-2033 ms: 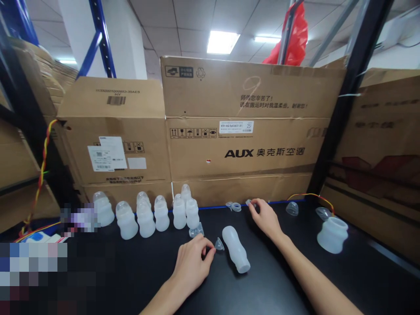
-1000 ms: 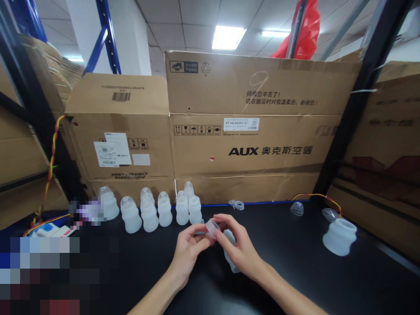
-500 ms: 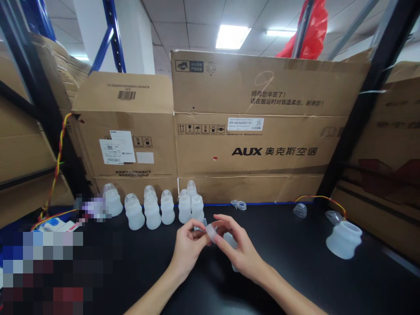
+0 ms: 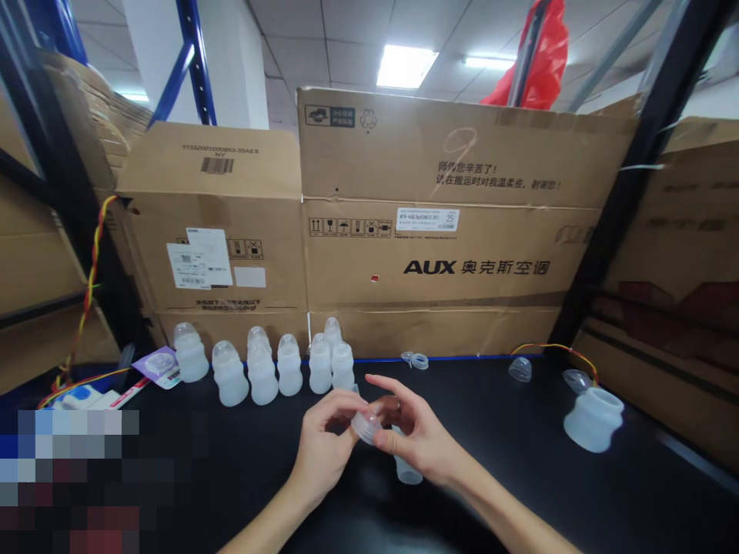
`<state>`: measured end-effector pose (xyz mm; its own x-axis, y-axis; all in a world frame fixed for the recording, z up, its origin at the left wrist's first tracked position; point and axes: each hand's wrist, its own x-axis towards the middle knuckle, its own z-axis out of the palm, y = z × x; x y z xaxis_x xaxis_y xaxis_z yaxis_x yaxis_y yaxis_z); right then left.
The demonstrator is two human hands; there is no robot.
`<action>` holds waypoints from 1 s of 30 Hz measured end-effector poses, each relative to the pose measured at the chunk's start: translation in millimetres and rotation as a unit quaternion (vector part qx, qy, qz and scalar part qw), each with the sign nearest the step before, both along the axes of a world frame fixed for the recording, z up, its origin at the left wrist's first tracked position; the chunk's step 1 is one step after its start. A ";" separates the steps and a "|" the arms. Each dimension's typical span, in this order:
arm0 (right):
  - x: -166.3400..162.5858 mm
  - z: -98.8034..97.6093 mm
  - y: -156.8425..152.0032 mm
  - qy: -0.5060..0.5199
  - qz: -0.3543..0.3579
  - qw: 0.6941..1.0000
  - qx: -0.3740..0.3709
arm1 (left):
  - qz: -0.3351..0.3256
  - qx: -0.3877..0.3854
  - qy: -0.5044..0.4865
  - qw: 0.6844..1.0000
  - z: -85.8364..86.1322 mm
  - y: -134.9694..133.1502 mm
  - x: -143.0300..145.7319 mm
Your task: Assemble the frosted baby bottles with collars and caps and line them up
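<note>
In front of me my left hand (image 4: 329, 438) and my right hand (image 4: 412, 431) meet over a small translucent bottle nipple in a collar ring (image 4: 367, 427). The left fingers pinch it from the left and the right thumb and fingers close on its other side. Part of it is hidden by the fingers. Just behind and below my right hand stands a frosted bottle (image 4: 409, 471), mostly covered by that hand. Beyond my left hand is a row of several frosted baby bottles with clear domed caps (image 4: 263, 373).
An uncapped wide bottle (image 4: 593, 419) stands at the right, with a clear dome cap (image 4: 576, 380) behind it and another dome cap (image 4: 520, 370) further left. Small clear rings (image 4: 419, 361) lie by the cardboard wall (image 4: 358, 331). A purple-and-white card (image 4: 158, 365) lies at left.
The collar ring has tilted, and a nipple now shows in it between my fingers. Both hands have moved slightly down. The view has shifted a little.
</note>
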<state>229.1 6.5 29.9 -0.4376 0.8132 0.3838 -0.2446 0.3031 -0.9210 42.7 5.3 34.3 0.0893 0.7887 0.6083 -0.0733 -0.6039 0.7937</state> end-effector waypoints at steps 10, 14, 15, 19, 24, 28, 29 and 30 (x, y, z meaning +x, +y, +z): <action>-10.0 4.5 -6.9 0.022 0.008 1.000 -0.010 | 0.082 0.098 0.044 0.991 0.7 -2.5 -3.6; -10.6 6.9 -10.4 0.018 0.007 1.000 -0.013 | 0.111 0.132 0.062 0.983 -0.9 -0.3 -4.7; -10.5 6.9 -11.1 0.017 0.010 1.000 -0.015 | 0.115 0.140 0.069 0.981 -1.4 0.4 -5.2; -10.9 5.8 -13.8 0.010 0.022 0.999 -0.028 | 0.119 0.167 0.085 0.975 -2.3 2.0 -6.8; -10.3 9.5 -15.7 -0.007 0.026 0.999 -0.021 | 0.107 0.170 0.082 0.976 -0.7 0.2 -3.9; -8.4 13.4 -15.7 -0.010 0.004 1.000 -0.001 | 0.096 0.150 0.083 0.980 0.7 -3.5 -0.6; -8.0 13.6 -15.5 -0.011 -0.004 1.000 0.001 | 0.094 0.148 0.087 0.981 0.5 -4.2 -0.3; -7.6 13.5 -15.3 -0.016 -0.013 1.000 0.003 | 0.091 0.146 0.092 0.981 0.0 -4.6 -0.2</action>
